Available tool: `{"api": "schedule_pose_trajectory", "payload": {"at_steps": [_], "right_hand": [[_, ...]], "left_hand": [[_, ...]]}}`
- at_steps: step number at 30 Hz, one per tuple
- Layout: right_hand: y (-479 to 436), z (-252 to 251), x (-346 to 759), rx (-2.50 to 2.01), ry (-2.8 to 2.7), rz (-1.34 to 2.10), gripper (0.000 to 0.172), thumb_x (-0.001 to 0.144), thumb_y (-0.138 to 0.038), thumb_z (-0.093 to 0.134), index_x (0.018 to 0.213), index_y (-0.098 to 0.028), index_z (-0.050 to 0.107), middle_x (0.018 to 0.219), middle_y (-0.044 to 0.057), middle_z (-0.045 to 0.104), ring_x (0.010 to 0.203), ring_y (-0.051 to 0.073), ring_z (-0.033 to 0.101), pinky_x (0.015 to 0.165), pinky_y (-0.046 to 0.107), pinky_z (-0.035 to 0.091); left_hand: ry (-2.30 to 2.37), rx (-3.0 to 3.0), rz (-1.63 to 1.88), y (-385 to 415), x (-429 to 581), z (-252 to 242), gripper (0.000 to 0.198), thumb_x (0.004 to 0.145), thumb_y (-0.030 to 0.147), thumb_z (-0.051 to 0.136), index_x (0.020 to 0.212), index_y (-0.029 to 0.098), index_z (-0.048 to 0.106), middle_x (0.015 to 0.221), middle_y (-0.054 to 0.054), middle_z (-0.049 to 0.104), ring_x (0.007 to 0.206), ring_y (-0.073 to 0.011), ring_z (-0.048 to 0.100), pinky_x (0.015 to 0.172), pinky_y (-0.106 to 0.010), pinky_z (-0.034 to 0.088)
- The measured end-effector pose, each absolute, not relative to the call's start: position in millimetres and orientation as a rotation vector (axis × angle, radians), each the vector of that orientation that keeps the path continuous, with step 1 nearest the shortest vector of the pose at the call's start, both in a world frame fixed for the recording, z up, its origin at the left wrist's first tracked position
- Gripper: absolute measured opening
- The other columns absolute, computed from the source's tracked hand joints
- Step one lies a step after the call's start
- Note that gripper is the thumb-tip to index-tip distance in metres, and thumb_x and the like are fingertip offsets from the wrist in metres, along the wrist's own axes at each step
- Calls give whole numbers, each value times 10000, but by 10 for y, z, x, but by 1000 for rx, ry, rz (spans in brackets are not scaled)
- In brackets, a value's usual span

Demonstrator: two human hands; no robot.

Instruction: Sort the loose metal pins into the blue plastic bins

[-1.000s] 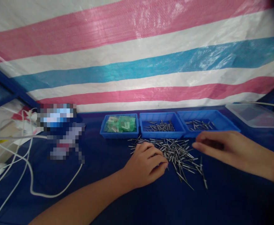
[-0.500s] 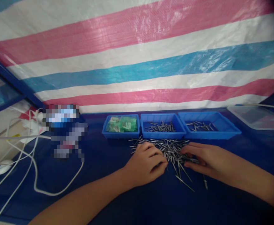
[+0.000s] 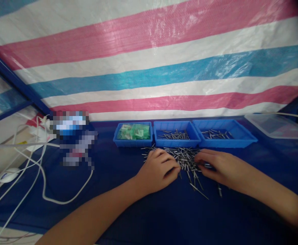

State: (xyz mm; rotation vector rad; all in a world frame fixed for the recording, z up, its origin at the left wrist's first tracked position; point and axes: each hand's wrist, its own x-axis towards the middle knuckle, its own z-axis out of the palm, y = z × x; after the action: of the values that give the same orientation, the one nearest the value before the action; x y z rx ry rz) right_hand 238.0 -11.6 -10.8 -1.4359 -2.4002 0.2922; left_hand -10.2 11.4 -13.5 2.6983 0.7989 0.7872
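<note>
A loose pile of silvery blind rivets (image 3: 186,158) with long thin stems lies on the dark blue table, between my two hands. My left hand (image 3: 160,170) is at the pile's left side, its fingers curled downward and closed; what is under the fingertips is hidden. On the right side, my right hand (image 3: 214,165) has thumb and fingers drawn together over the rivets, and shiny metal shows inside its grip. A few rivets have strayed toward the near side, one (image 3: 219,190) of them below my right hand.
Behind the pile stand three blue bins in a row: the left bin (image 3: 115,141) holds green packets, the middle bin (image 3: 176,143) and right bin (image 3: 248,139) hold rivets. A clear plastic lid (image 3: 274,127) lies far right. White cables (image 3: 62,203) run along the left.
My right hand has moved slightly left and its thumb has come nearer the fingers. My left hand stays curled at the pile. The whole view has shifted a little.
</note>
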Motion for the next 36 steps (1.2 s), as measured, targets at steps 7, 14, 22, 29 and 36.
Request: {"api": "schedule_pose_trajectory", "payload": {"at_steps": [7, 14, 22, 29, 36], "right_hand": [[-75, -70, 2440, -1391, -2414, 335, 162, 868, -196, 503, 880, -216, 664, 853, 52, 681, 750, 192, 658, 679, 314, 502], [-46, 220, 2151, -1344, -2254, 269, 200, 892, -288, 505, 922, -215, 688, 926, 63, 700, 790, 195, 654, 703, 335, 506], [-38, 258, 1571, -1211, -1854, 668, 193, 859, -368, 571, 919, -233, 695, 885, 35, 718, 726, 170, 650, 598, 276, 515], [-107, 52, 1590, -1231, -1581, 751, 219, 795, -422, 655, 876, -220, 677, 801, 28, 688, 669, 165, 621, 584, 287, 523], [-171, 100, 1569, -1182, -1681, 679, 170, 853, -391, 586, 851, -229, 639, 844, 41, 663, 764, 184, 627, 616, 293, 527]], "left_hand": [[867, 2633, 796, 159, -124, -54, 147, 901, 248, 529, 949, 197, 659, 978, -45, 681, 966, -197, 546, 865, -349, 399], [943, 2400, 877, 173, -126, -64, 322, 889, 306, 559, 1183, 175, 569, 1102, -78, 655, 1040, -231, 555, 924, -384, 426], [991, 2140, 982, 140, -107, -55, 167, 907, 284, 530, 917, 184, 664, 876, -28, 698, 816, -183, 618, 758, -296, 473], [960, 2143, 1018, 108, -135, -50, 202, 907, 332, 538, 916, 190, 681, 867, -28, 708, 796, -170, 627, 749, -282, 465], [938, 2133, 1023, 80, -115, -84, 204, 914, 324, 522, 956, 183, 664, 899, -38, 699, 818, -170, 624, 770, -286, 466]]}}
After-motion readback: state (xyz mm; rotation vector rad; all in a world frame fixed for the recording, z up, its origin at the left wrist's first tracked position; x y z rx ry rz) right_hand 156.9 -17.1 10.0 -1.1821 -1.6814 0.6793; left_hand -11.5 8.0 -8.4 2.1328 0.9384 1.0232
